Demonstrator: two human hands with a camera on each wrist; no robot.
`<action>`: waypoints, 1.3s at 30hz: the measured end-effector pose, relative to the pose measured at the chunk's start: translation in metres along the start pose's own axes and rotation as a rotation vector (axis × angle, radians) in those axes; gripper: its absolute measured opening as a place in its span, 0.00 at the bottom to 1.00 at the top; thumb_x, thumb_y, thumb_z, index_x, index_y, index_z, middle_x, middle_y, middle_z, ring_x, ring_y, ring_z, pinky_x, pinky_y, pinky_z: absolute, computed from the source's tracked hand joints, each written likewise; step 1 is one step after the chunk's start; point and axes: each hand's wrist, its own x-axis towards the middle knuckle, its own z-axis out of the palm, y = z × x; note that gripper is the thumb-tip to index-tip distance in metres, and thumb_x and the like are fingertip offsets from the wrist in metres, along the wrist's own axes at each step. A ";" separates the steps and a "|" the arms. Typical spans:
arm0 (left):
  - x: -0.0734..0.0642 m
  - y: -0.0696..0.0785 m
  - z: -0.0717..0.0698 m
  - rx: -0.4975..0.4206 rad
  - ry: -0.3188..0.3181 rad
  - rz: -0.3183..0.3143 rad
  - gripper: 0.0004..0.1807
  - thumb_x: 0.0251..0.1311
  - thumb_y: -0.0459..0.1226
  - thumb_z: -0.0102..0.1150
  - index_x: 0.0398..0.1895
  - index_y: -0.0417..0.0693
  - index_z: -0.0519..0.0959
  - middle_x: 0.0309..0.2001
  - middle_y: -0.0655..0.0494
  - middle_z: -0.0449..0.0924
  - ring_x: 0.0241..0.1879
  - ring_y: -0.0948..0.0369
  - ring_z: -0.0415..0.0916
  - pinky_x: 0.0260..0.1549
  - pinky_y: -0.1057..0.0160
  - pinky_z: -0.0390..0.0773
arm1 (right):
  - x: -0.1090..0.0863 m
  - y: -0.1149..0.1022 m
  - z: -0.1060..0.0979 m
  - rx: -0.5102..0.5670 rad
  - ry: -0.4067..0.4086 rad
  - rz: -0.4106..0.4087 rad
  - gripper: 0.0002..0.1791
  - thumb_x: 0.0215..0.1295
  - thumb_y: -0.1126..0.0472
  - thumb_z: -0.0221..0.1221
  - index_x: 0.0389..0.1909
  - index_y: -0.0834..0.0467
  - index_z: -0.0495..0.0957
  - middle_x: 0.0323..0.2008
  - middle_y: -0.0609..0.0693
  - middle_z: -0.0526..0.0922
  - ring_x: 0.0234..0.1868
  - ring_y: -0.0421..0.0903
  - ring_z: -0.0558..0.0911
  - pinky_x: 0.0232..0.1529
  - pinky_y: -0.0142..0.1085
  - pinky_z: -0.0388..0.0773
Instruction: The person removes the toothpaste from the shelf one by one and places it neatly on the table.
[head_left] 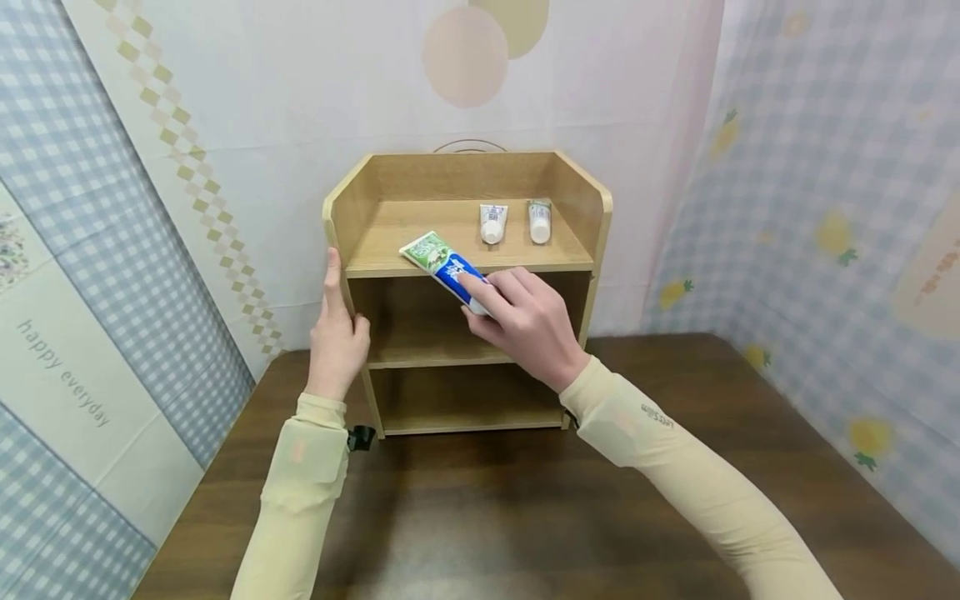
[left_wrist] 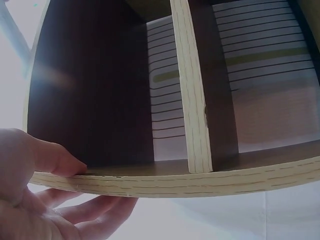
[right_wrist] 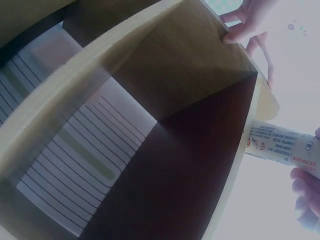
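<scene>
My right hand (head_left: pixel 531 323) grips the cap end of a blue and green toothpaste tube (head_left: pixel 444 263) in front of the top level of a small wooden shelf (head_left: pixel 465 177). The tube slants up to the left; its printed white back (right_wrist: pixel 280 142) shows in the right wrist view. With my left hand (head_left: pixel 336 348) I hold the shelf's left side panel, thumb on the inner side and fingers outside, as the left wrist view shows. On the top level lie two white tubes (head_left: pixel 492 223), caps toward me, side by side at the right.
The shelf stands at the back of a dark brown wooden table (head_left: pixel 465 508), close to a white cloth backdrop (head_left: pixel 300 83). Two lower levels (head_left: pixel 465 400) sit under the top one. Checked cloth (head_left: pixel 787 208) hangs at the right and also at the left.
</scene>
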 end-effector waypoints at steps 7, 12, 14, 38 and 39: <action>0.000 0.003 -0.003 -0.007 0.005 -0.005 0.50 0.56 0.25 0.45 0.77 0.68 0.37 0.77 0.50 0.51 0.14 0.51 0.56 0.16 0.57 0.59 | -0.009 0.002 -0.011 -0.005 0.011 0.020 0.21 0.52 0.60 0.68 0.49 0.57 0.82 0.31 0.52 0.83 0.30 0.48 0.79 0.33 0.36 0.77; 0.000 0.003 -0.004 -0.007 0.008 0.002 0.50 0.56 0.25 0.45 0.77 0.67 0.37 0.77 0.51 0.51 0.14 0.52 0.56 0.16 0.58 0.60 | -0.018 0.005 -0.019 0.016 0.060 0.029 0.19 0.54 0.61 0.66 0.48 0.58 0.83 0.30 0.53 0.83 0.30 0.49 0.79 0.32 0.39 0.77; 0.000 0.003 -0.004 -0.008 0.003 -0.001 0.50 0.57 0.25 0.45 0.77 0.67 0.37 0.77 0.52 0.50 0.14 0.52 0.56 0.16 0.58 0.60 | -0.023 0.005 -0.023 0.024 0.078 0.035 0.18 0.55 0.61 0.65 0.48 0.59 0.83 0.30 0.53 0.83 0.31 0.50 0.79 0.32 0.40 0.78; -0.001 0.001 -0.007 -0.022 0.009 0.020 0.50 0.57 0.23 0.42 0.77 0.66 0.35 0.77 0.51 0.51 0.13 0.57 0.52 0.14 0.59 0.58 | -0.069 0.003 -0.109 0.119 0.264 0.274 0.18 0.62 0.52 0.61 0.36 0.66 0.85 0.28 0.61 0.84 0.30 0.57 0.77 0.43 0.32 0.74; -0.001 0.001 -0.007 -0.021 0.010 0.022 0.50 0.57 0.23 0.42 0.77 0.66 0.35 0.77 0.51 0.51 0.13 0.57 0.52 0.14 0.59 0.58 | -0.073 0.003 -0.111 0.116 0.269 0.274 0.18 0.62 0.52 0.61 0.35 0.66 0.85 0.27 0.61 0.84 0.29 0.57 0.77 0.44 0.31 0.74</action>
